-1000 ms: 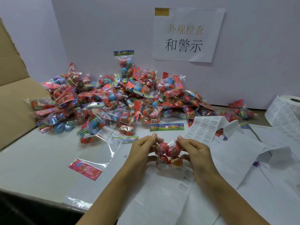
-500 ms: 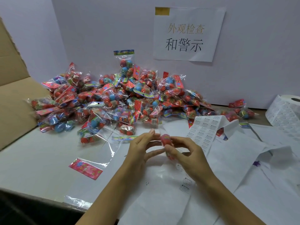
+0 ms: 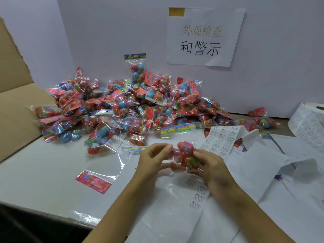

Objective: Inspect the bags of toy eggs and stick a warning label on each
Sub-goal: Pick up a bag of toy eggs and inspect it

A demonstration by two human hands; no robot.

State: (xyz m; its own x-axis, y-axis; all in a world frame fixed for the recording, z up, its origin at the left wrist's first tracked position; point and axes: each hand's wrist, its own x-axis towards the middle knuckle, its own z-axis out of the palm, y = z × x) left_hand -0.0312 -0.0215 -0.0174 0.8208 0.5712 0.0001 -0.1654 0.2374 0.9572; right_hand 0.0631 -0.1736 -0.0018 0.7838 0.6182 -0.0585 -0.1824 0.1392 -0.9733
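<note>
Bag turned, both hands' fingers around.

Sign: white paper sheet with printed characters, fixed to the back wall by a strip of yellow tape.
Back wall: pale panel standing behind the table.
Cardboard: brown flap at the left edge.
Table: white surface, dark edge at the near left.

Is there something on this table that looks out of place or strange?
Yes: an empty bag lies flat near the left front, apart from the pile of filled bags. It holds no eggs.
</note>
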